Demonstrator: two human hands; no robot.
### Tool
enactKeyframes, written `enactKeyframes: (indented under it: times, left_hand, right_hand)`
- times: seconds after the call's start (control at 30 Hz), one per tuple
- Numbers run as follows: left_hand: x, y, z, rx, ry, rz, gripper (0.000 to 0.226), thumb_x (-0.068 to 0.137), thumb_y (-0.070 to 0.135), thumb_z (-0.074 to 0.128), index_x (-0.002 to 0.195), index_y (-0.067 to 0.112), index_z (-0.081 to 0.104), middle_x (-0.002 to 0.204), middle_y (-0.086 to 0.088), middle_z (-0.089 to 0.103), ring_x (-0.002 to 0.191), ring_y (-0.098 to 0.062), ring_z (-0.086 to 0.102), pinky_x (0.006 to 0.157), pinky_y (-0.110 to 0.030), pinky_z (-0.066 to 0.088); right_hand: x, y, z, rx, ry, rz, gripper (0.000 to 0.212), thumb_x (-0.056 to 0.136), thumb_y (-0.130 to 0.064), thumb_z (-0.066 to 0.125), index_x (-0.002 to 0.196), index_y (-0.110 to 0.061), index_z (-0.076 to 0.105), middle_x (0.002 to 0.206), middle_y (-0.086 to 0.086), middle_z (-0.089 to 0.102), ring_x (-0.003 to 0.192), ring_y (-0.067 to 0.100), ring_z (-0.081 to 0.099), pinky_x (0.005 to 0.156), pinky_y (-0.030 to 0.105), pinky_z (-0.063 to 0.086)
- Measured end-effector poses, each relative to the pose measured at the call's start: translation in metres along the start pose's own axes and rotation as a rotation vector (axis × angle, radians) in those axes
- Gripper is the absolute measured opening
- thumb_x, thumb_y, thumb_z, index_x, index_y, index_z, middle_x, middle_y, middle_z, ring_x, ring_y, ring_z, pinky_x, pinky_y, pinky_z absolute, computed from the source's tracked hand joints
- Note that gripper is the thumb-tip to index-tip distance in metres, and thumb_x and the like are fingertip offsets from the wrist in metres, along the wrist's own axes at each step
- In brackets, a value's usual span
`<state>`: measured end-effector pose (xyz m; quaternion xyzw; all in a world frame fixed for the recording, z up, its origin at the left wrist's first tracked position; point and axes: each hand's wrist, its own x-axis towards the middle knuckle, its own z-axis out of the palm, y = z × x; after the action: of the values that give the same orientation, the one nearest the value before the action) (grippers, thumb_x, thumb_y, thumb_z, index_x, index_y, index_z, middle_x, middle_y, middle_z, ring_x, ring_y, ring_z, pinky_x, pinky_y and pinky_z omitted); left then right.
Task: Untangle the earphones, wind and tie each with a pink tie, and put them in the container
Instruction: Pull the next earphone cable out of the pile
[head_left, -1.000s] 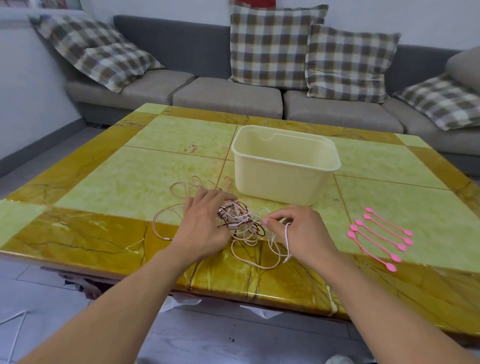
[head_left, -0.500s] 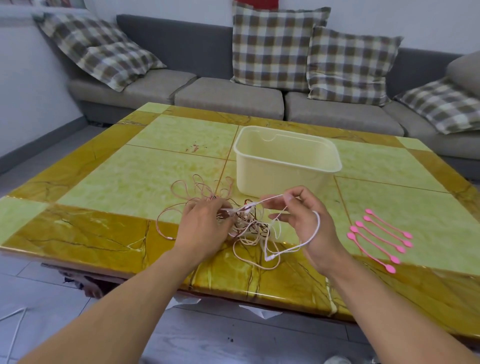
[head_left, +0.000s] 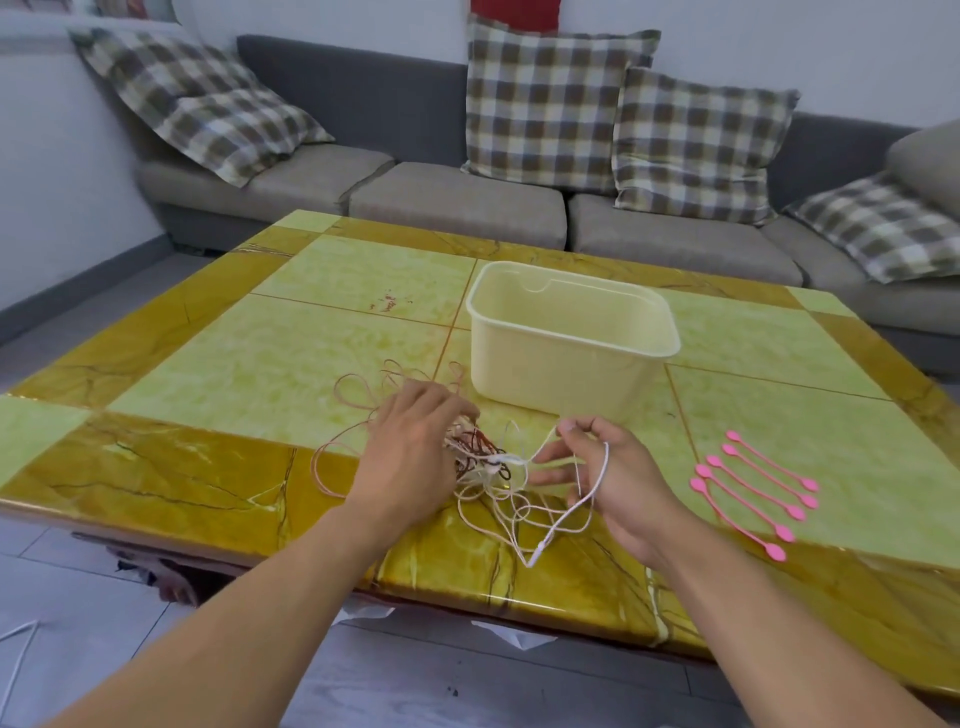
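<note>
Tangled earphones lying on the table near its front edge, in front of the cream container, which stands just behind them and looks empty. Left hand pressed palm-down on the left part of the knot, fingers curled over the cords; whether any strand is pinched, cannot tell. Right hand clasping a white cord between thumb and forefinger, the cord looping over the fingers and hanging down to a small junction piece near the table edge. White cord running leftward from the right hand into the knot, so its long axis lies roughly across the table, hand to hand. Thin pinkish loops spread out left of and behind the left hand. Five pink ties laid side by side to the right, nearer the right hand, untouched. Judgement: untangling stage only; freeing the white cord calls for a pull rightward, away from the pinned knot. Risk: tightening the knot.
</note>
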<state>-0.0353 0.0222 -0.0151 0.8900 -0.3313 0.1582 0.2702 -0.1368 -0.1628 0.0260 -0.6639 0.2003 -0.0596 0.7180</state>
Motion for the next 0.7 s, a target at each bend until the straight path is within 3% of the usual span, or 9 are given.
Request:
enactKeyframes:
  times: [0.1, 0.2, 0.3, 0.37, 0.43, 0.53, 0.6, 0.7]
  left_hand:
    - [-0.004, 0.004, 0.003, -0.074, -0.071, 0.096, 0.045, 0.072, 0.016, 0.059, 0.115, 0.021, 0.068, 0.115, 0.003, 0.065, 0.124, -0.019, 0.048, 0.111, -0.041, 0.034]
    - [-0.006, 0.008, 0.003, -0.123, -0.035, 0.091, 0.043, 0.082, 0.044, 0.061, 0.119, 0.024, 0.063, 0.117, 0.006, 0.063, 0.121, -0.014, 0.049, 0.106, -0.037, 0.038]
    - [-0.002, 0.012, 0.001, -0.088, 0.065, 0.098, 0.038, 0.079, 0.056, 0.067, 0.100, 0.025, 0.063, 0.102, 0.009, 0.061, 0.107, -0.014, 0.050, 0.093, -0.030, 0.036]
    - [-0.001, 0.012, 0.004, -0.007, 0.062, 0.087, 0.041, 0.076, 0.063, 0.067, 0.092, 0.025, 0.068, 0.097, 0.010, 0.061, 0.104, -0.015, 0.051, 0.093, -0.032, 0.035]
    - [-0.002, 0.013, 0.009, 0.037, 0.066, 0.046, 0.041, 0.076, 0.063, 0.069, 0.087, 0.024, 0.075, 0.097, 0.009, 0.063, 0.103, -0.018, 0.054, 0.093, -0.033, 0.035]
    - [0.000, 0.016, 0.011, -0.062, 0.141, -0.051, 0.030, 0.087, 0.045, 0.071, 0.082, 0.017, 0.080, 0.092, 0.004, 0.066, 0.096, -0.021, 0.058, 0.082, -0.027, 0.031]
    - [0.001, 0.018, 0.009, -0.132, 0.147, -0.122, 0.024, 0.094, 0.034, 0.070, 0.088, 0.013, 0.080, 0.092, 0.003, 0.065, 0.094, -0.021, 0.058, 0.077, -0.022, 0.025]
    - [0.001, 0.017, 0.008, -0.200, 0.099, -0.232, 0.022, 0.097, 0.029, 0.065, 0.100, 0.012, 0.079, 0.100, 0.004, 0.063, 0.099, -0.017, 0.054, 0.079, -0.026, 0.033]
  right_hand:
    - [-0.002, 0.001, -0.001, -0.100, -0.007, -0.006, 0.015, 0.105, -0.024, 0.055, 0.102, -0.009, 0.058, 0.079, 0.004, 0.073, 0.074, 0.022, 0.074, 0.043, 0.021, 0.035]
    - [-0.007, -0.004, -0.002, -0.095, 0.013, -0.074, 0.014, 0.103, -0.025, 0.057, 0.096, -0.013, 0.061, 0.080, 0.004, 0.069, 0.075, 0.018, 0.072, 0.044, 0.022, 0.033]
    - [-0.010, -0.010, -0.003, -0.078, -0.015, -0.114, 0.015, 0.104, -0.024, 0.054, 0.097, -0.012, 0.059, 0.092, 0.004, 0.076, 0.081, 0.016, 0.073, 0.044, 0.022, 0.031]
    - [-0.012, -0.013, -0.003, -0.059, -0.056, -0.120, 0.015, 0.106, -0.023, 0.051, 0.097, -0.012, 0.056, 0.102, 0.003, 0.077, 0.088, 0.018, 0.074, 0.045, 0.021, 0.031]
    - [-0.014, -0.015, -0.003, -0.017, -0.122, -0.120, 0.014, 0.107, -0.022, 0.048, 0.098, -0.012, 0.052, 0.109, 0.005, 0.077, 0.092, 0.021, 0.074, 0.045, 0.024, 0.030]
    - [-0.016, -0.016, -0.005, -0.013, -0.198, -0.114, 0.015, 0.106, -0.021, 0.048, 0.097, -0.010, 0.050, 0.112, 0.009, 0.076, 0.091, 0.024, 0.072, 0.043, 0.025, 0.031]
    - [-0.017, -0.016, -0.008, -0.039, -0.206, -0.111, 0.014, 0.105, -0.017, 0.049, 0.093, -0.010, 0.051, 0.109, 0.011, 0.076, 0.087, 0.025, 0.072, 0.042, 0.026, 0.030]
    - [-0.015, -0.012, -0.012, -0.176, -0.183, -0.105, 0.016, 0.102, -0.010, 0.050, 0.086, -0.010, 0.054, 0.099, 0.011, 0.077, 0.071, 0.020, 0.067, 0.044, 0.026, 0.031]
